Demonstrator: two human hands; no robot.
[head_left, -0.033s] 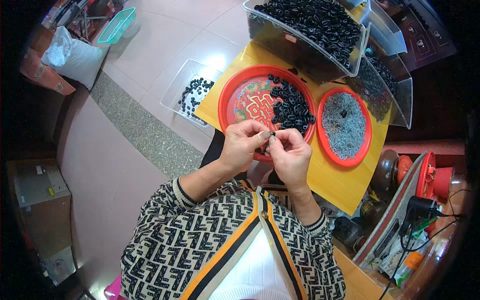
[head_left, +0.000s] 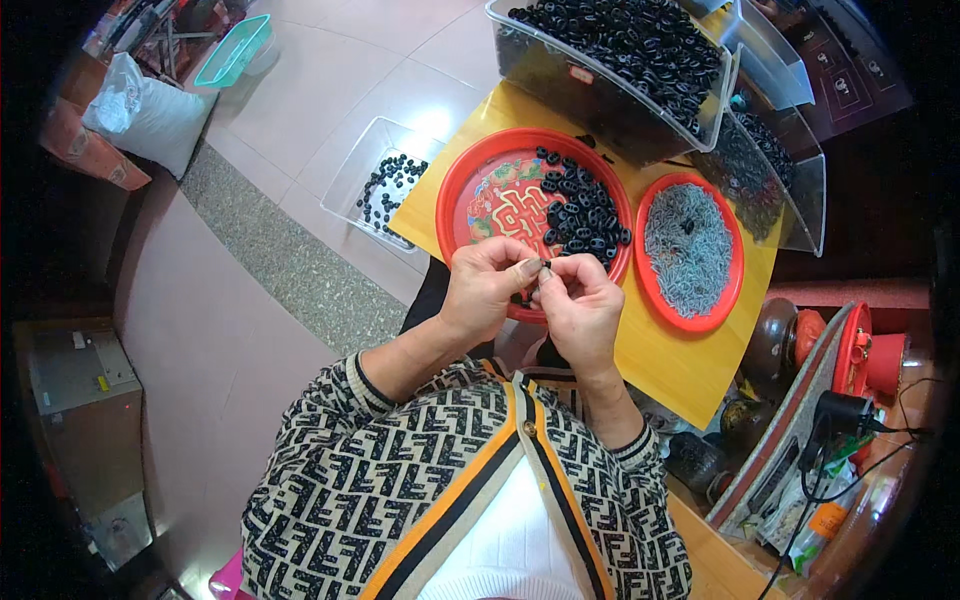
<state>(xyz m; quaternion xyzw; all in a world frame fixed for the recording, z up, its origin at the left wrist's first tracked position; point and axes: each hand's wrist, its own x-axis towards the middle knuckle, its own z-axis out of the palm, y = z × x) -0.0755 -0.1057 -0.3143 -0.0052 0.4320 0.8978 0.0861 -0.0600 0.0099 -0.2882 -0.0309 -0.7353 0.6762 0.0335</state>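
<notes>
My left hand (head_left: pixel 482 290) and my right hand (head_left: pixel 580 305) meet above the near rim of a round red patterned tray (head_left: pixel 450 215). Both are closed in a pinch, thumbs and fingertips together on a small black plastic piece (head_left: pixel 546 265), most of which the fingers cover. A heap of black oval plastic pieces (head_left: pixel 585 215) with holes fills the tray's right half. To the right is a red oval plate (head_left: pixel 735 265) heaped with small grey metal parts (head_left: pixel 690 255), too fine to name; a dark piece lies on top of them.
The yellow table (head_left: pixel 660 370) also bears a large clear bin (head_left: pixel 610 120) of black pieces, with another clear bin (head_left: pixel 805 190) behind it at the right. On the floor at the left stands a clear box (head_left: pixel 345 190) with small black pieces. Jars (head_left: pixel 770 345) and a black cable adapter (head_left: pixel 840 425) are at the right.
Both hands stay at the same place above the tray's near edge, still pinching the small black piece. Only the fingertips have shifted very slightly.
</notes>
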